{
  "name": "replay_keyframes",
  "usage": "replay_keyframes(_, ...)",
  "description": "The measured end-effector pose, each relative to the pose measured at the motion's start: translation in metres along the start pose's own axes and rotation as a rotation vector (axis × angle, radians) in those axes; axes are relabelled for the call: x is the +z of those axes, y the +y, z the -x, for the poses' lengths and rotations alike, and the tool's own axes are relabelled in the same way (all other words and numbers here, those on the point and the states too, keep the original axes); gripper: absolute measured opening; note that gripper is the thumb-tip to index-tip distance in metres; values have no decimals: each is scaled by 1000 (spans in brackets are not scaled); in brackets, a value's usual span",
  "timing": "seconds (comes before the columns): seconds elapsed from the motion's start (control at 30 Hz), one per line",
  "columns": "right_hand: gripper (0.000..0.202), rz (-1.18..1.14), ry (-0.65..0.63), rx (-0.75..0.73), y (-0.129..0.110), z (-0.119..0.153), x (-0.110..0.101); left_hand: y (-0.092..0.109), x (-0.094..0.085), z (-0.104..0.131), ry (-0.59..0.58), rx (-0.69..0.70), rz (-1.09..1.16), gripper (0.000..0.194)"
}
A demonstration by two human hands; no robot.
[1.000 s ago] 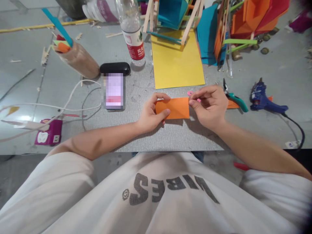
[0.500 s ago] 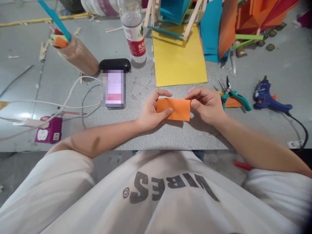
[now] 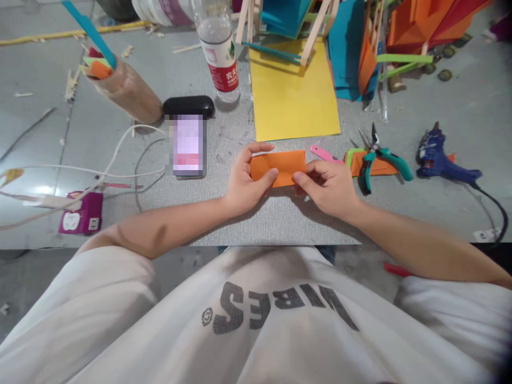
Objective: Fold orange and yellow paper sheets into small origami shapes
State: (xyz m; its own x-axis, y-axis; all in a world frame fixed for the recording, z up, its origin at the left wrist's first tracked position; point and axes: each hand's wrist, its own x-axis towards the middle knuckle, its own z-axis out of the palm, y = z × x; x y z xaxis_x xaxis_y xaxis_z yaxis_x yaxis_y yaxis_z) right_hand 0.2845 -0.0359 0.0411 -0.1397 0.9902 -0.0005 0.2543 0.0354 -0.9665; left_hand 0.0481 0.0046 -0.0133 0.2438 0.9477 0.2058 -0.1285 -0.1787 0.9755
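An orange piece of paper [image 3: 285, 162], a small rectangle, is held just above the grey table near its front edge. My left hand [image 3: 248, 178] grips its left end, thumb on the front face and fingers behind. At the lower right corner my right hand [image 3: 330, 186] pinches it between thumb and fingers. The paper looks slightly bent between the two thumbs. Right of my right hand lie green-handled pliers [image 3: 386, 154] on orange and green paper pieces [image 3: 358, 159]. A pink craft knife or similar slim tool [image 3: 323, 153] lies just behind that hand.
Yellow sheets [image 3: 296, 106] lie behind my hands, under a wooden-stick frame [image 3: 316, 37]. A blue glue gun [image 3: 442, 157] with a cord is at the right. Left are a bottle [image 3: 222, 64], a phone [image 3: 188, 144], a stick holder [image 3: 132, 90], cables and a purple box [image 3: 82, 212].
My right hand has moved from the paper's upper right corner down to its lower right and now pinches it. The paper has risen and tilted slightly. The pink tool shows more.
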Motion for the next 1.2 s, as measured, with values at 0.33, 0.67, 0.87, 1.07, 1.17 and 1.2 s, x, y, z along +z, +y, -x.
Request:
replay_keyframes(0.33, 81, 246, 85, -154, 8, -7, -4, -1, 0, 0, 10, -20, 17, 61)
replay_keyframes(0.67, 68, -55, -117, 71, 9, -12, 2, -4, 1, 0, 9, -17, 47, 65)
replay_keyframes(0.87, 71, -102, -71, 11, 7, -12, 9, -4, 2, 1, 19, -38, 55, 73)
replay_keyframes(1.07, 60, -131, -140, 81, 4, -12, 12, -1, 4, 4, 22, -41, 63, 72)
replay_keyframes(1.17, 67, -76, -105, 40, 4, -10, 12, -3, 4, 4, 27, -26, 54, 70)
replay_keyframes(1.2, 70, -91, -107, 33, 3, -10, 12, -3, 4, 4, 33, -20, 50, 70)
